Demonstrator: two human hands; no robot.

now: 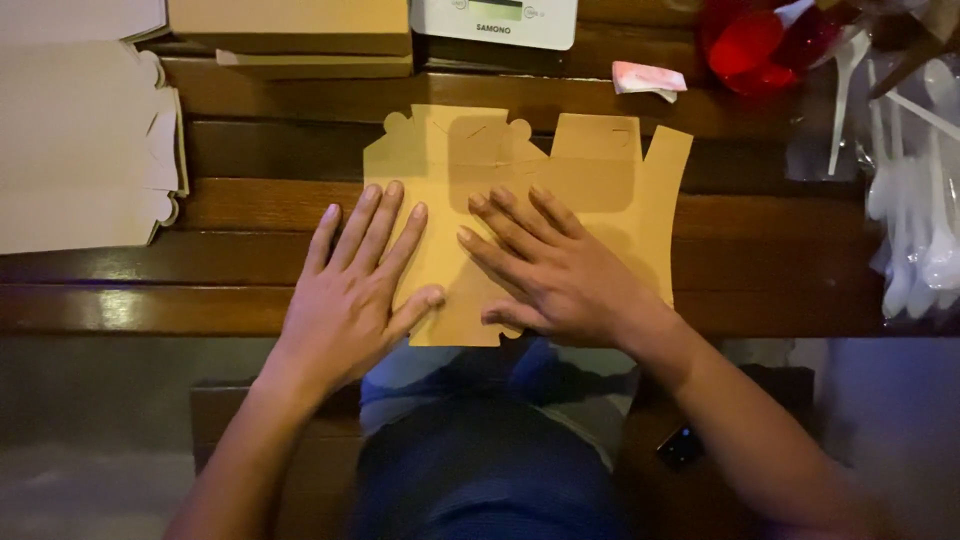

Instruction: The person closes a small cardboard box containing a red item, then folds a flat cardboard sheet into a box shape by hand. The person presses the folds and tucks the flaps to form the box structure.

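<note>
At far left a stack of flat box blanks (80, 140) lies on the table (760, 270). The left hand (350, 290) and right hand (560, 270), both spread flat and gripping nothing, press the brown cardboard blank (600, 170) at centre; it looks wholly unfolded. White plastic spoons (910, 220) lie right.

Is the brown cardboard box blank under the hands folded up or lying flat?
Flat: the cardboard blank lies spread on the wooden table, both hands pressing it.
</note>
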